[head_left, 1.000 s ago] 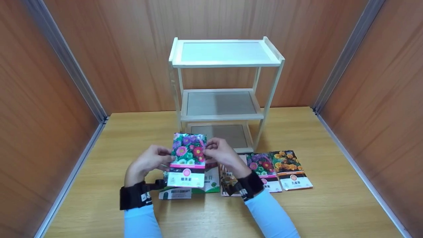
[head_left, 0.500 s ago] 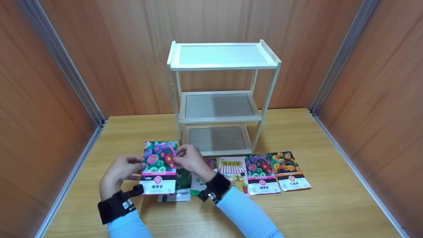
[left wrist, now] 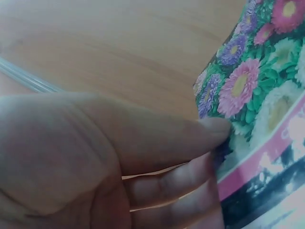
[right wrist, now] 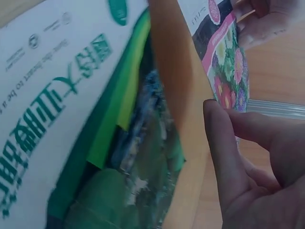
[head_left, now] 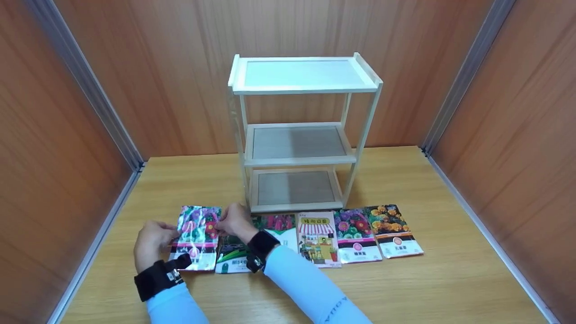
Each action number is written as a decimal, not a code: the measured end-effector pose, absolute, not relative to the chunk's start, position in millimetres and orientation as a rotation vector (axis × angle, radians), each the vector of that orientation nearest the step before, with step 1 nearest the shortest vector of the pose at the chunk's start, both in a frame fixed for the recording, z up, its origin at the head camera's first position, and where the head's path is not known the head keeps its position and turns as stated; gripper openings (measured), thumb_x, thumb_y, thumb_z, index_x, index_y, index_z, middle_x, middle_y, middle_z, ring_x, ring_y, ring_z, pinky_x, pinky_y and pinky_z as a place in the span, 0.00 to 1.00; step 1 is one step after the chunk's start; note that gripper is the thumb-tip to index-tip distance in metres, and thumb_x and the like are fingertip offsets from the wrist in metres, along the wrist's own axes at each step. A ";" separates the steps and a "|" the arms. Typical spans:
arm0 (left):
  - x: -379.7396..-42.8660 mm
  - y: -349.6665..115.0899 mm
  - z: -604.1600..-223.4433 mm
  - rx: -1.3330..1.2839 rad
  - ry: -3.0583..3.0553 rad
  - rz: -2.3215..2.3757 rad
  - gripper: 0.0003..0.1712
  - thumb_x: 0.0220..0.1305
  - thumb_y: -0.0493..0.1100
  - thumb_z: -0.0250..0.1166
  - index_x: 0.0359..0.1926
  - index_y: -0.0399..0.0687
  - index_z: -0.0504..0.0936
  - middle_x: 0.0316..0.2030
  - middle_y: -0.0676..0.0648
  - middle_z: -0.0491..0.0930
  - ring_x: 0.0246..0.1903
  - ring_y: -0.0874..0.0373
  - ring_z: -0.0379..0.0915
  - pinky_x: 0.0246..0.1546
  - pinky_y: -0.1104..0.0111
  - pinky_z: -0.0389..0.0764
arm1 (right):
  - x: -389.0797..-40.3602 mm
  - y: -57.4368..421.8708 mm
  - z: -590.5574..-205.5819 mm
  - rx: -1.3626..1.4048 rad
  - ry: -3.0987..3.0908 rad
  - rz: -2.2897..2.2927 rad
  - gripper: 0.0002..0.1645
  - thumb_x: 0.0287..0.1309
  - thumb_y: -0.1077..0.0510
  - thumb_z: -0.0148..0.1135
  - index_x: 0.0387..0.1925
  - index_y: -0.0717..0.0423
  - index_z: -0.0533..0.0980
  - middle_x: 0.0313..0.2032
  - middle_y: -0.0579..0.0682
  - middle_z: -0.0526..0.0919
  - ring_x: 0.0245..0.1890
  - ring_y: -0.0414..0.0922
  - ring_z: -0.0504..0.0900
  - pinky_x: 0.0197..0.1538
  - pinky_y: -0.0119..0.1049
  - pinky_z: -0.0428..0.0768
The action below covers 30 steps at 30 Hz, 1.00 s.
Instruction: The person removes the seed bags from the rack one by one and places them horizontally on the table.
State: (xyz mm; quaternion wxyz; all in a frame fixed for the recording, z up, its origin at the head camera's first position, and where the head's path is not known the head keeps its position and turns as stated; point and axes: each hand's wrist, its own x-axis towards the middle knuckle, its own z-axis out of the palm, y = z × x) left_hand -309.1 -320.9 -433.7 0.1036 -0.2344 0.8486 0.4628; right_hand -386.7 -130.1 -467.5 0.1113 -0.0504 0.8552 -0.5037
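Observation:
A seed packet (head_left: pixel 195 243) printed with pink and purple flowers is at the left end of a row, low over the table. My left hand (head_left: pixel 153 240) pinches its left edge, thumb (left wrist: pixel 190 136) on the printed front and fingers behind. At its right edge, my right hand (head_left: pixel 235 222) pinches it between thumb and forefinger, as the right wrist view shows. Partly covered by that hand in the head view is a green vegetable seed packet (head_left: pixel 231 261), which fills much of the right wrist view.
Rightward along the row lie a white-and-green packet (head_left: pixel 285 234), a yellow shop-picture packet (head_left: pixel 317 240), another pink-flower packet (head_left: pixel 357 236) and an orange-flower packet (head_left: pixel 394 231). Behind them stands a white three-tier shelf (head_left: pixel 294 160). Wood-grain walls (head_left: pixel 189 76) enclose the table (head_left: pixel 450 270).
Both hands have carried the flower packet left and lowered it to the row's left end. The green and yellow packets, earlier partly covered, now show more.

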 end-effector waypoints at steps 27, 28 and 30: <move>-324.9 -318.2 -468.4 -0.792 2.475 1.301 0.17 0.59 0.33 0.63 0.49 0.32 0.77 0.40 0.37 0.76 0.37 0.47 0.71 0.28 0.66 0.74 | -379.7 -151.9 -493.7 -0.550 3.150 -0.743 0.05 0.46 0.59 0.73 0.24 0.47 0.83 0.21 0.39 0.81 0.21 0.33 0.77 0.24 0.26 0.76; -325.2 -317.6 -468.0 -0.800 2.471 1.303 0.17 0.59 0.34 0.63 0.49 0.32 0.76 0.40 0.37 0.76 0.36 0.47 0.71 0.28 0.66 0.74 | -379.4 -152.4 -494.1 -0.573 3.178 -0.727 0.04 0.47 0.60 0.72 0.25 0.47 0.83 0.22 0.40 0.82 0.21 0.33 0.77 0.24 0.26 0.76; -325.5 -316.2 -467.3 -0.821 2.475 1.289 0.16 0.59 0.34 0.63 0.48 0.32 0.76 0.41 0.36 0.75 0.37 0.46 0.70 0.29 0.65 0.74 | -378.9 -153.5 -494.7 -0.622 3.231 -0.688 0.05 0.49 0.60 0.70 0.24 0.47 0.83 0.23 0.41 0.83 0.22 0.34 0.78 0.22 0.26 0.76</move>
